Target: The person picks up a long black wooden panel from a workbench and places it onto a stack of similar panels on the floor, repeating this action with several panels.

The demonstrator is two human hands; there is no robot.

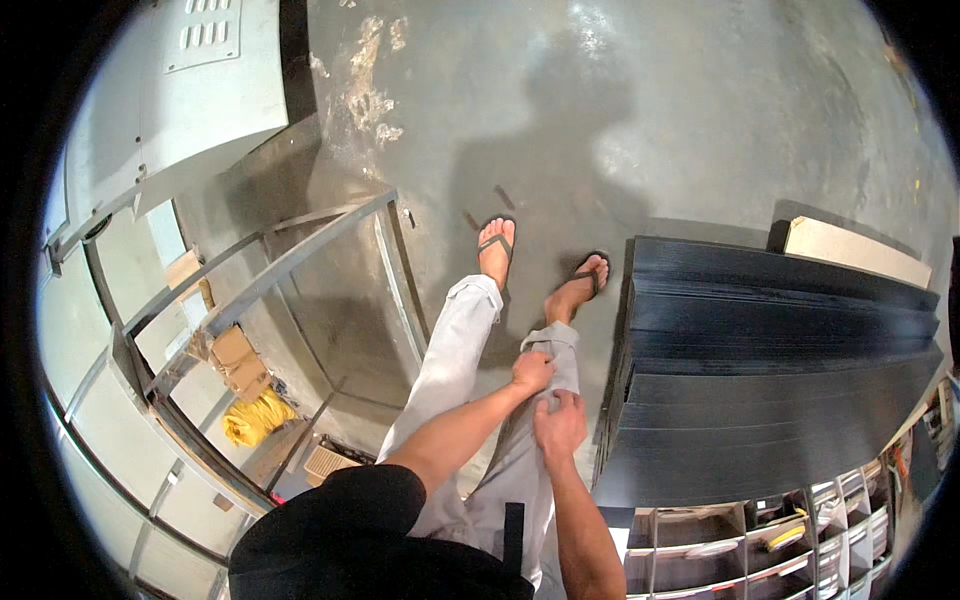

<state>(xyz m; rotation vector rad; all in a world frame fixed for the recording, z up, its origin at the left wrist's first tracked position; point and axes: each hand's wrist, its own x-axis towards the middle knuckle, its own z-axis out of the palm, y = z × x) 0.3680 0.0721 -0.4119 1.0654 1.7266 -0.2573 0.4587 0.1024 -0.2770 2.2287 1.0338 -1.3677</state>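
At centre, the trouser leg [516, 440] lies under left hand [534, 371] and right hand [561, 422], fingers curled, grip unclear; its long axis points upper right.

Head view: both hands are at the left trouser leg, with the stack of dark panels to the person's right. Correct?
Not quite: the head view shows left hand and right hand both at the right trouser leg; the stack of dark panels is to the person's right.

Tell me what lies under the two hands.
Under the left hand and right hand lies the right trouser leg. Its rolled cuff shows just past the left hand; the cloth directly beneath both hands is covered.
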